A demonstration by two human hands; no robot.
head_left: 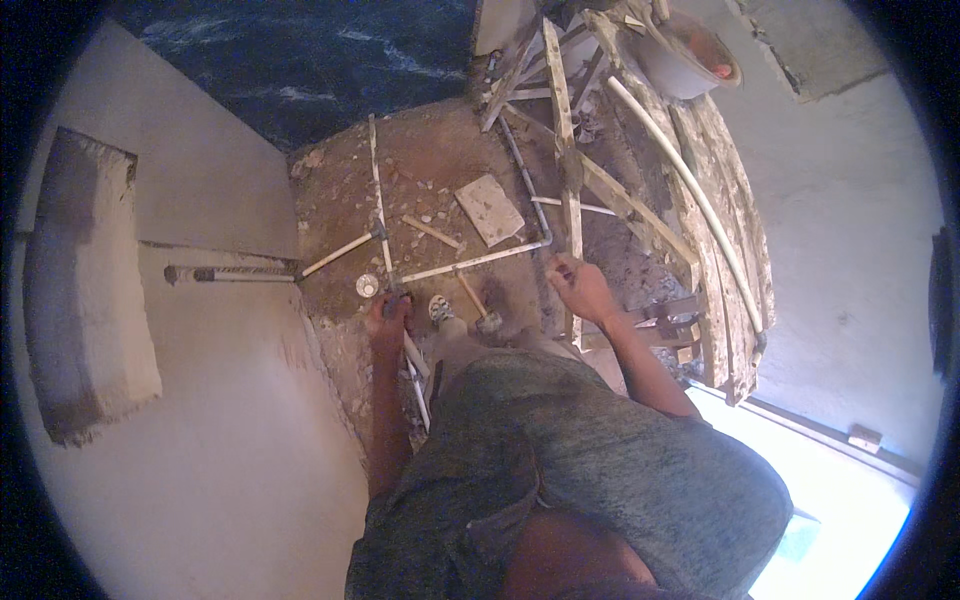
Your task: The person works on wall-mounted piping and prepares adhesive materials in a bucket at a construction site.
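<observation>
White plastic pipes (475, 263) with grey joints run over the dirt floor, linked into a branching line. At the near joint, my left hand (388, 318) is closed around a dark grey pipe fitting (401, 297), most of which the fingers cover. To the right of the pipe line, my right hand (585, 288) hangs in the air with its fingers curled together; whether anything small is in them cannot be made out. A round white can (367, 285) stands just beyond my left hand. Between my hands lies a hammer (470, 295) with a wooden handle, its head near my feet.
A pale square tile (489, 210) and a short wooden stick (432, 232) lie among rubble. On the right stands a wooden trestle (565, 150) with planks, a long white pipe (690, 185) and a bucket (690, 60). At left, a pipe sits in a wall groove (230, 273).
</observation>
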